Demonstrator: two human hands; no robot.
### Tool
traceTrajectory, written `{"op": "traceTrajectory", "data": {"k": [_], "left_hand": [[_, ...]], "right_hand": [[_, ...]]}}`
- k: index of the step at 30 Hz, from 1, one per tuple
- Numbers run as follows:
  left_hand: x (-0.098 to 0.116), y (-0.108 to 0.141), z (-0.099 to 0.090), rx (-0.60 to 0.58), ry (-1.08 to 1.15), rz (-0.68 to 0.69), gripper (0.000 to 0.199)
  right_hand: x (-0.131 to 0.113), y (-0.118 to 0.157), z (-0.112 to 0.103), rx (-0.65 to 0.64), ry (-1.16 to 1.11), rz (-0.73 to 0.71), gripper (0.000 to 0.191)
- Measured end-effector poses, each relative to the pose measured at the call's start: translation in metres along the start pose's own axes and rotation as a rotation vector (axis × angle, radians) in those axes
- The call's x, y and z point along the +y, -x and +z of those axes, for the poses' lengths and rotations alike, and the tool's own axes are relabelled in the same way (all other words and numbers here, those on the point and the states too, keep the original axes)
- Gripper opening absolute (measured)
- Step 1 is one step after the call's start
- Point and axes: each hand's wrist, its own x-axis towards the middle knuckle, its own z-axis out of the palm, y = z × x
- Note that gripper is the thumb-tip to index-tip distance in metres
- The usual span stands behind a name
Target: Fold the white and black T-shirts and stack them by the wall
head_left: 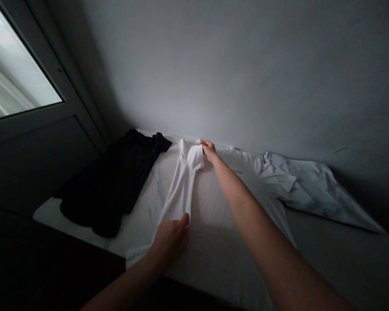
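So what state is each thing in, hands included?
White shirt: spread out, left part gathered up.
Left hand: fingers closed on its side.
Right hand: fingers closed on its sleeve.
Black garment: lying loose, unheld.
Patterned cloth: rumpled, unheld.
Door: shut or ajar, cannot tell.

The white T-shirt (214, 207) lies spread out on a pale, streaked surface (151, 203), its far edge near the wall (214, 82). One side is gathered into a long strip with creases running along it, a short sleeve (196, 157) bunched at the far end. The other short sleeve (280, 179) lies out to the right, wrinkled.
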Motion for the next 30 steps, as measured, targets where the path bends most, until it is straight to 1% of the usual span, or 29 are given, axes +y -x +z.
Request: {"op": "traceTrajectory", "data": {"k": [6,8,10,12,13,15,16,17,19,20,21,23,24,26,30], "left_hand": [[-0.006,0.004,0.005,-0.004,-0.041,0.022,0.029],[-0.010,0.006,0.003,-0.010,-0.045,0.044,0.027],[-0.018,0.001,-0.004,-0.041,-0.031,0.108,0.021],[-0.031,-0.017,-0.021,-0.049,-0.001,0.201,0.023],[-0.038,-0.033,-0.032,-0.035,0.008,0.242,0.026],[-0.054,-0.080,-0.061,0.062,-0.008,0.281,0.027],[-0.062,-0.109,-0.078,0.128,-0.039,0.274,0.025],[-0.068,-0.140,-0.094,0.218,-0.073,0.247,0.025],[-0.078,-0.204,-0.126,0.351,-0.129,0.214,0.030],[-0.082,-0.233,-0.139,0.387,-0.161,0.193,0.033],[-0.084,-0.260,-0.150,0.395,-0.192,0.188,0.036],[-0.087,-0.304,-0.166,0.375,-0.239,0.189,0.039],[-0.087,-0.320,-0.171,0.352,-0.255,0.198,0.038],[-0.088,-0.345,-0.177,0.305,-0.276,0.218,0.032],[-0.089,-0.373,-0.184,0.233,-0.303,0.288,0.015]], "right_hand": [[0.004,0.010,-0.010,0.056,0.002,0.007,0.019],[0.004,0.012,-0.013,0.080,0.006,0.002,0.021],[0.004,0.014,-0.015,0.100,0.015,-0.009,0.022],[0.004,0.018,-0.016,0.103,0.026,-0.025,0.022],[0.004,0.020,-0.017,0.098,0.032,-0.034,0.022],[0.004,0.026,-0.017,0.084,0.044,-0.053,0.021],[0.004,0.028,-0.017,0.079,0.051,-0.063,0.021],[0.005,0.031,-0.017,0.076,0.059,-0.071,0.021],[0.006,0.036,-0.016,0.074,0.074,-0.085,0.020],[0.007,0.038,-0.016,0.069,0.085,-0.090,0.021],[0.008,0.039,-0.016,0.064,0.097,-0.093,0.021],[0.011,0.041,-0.015,0.060,0.113,-0.088,0.021],[0.012,0.042,-0.014,0.061,0.113,-0.084,0.022],[0.015,0.043,-0.013,0.068,0.095,-0.073,0.022],[0.020,0.046,-0.012,0.091,0.079,-0.084,0.022]]}}
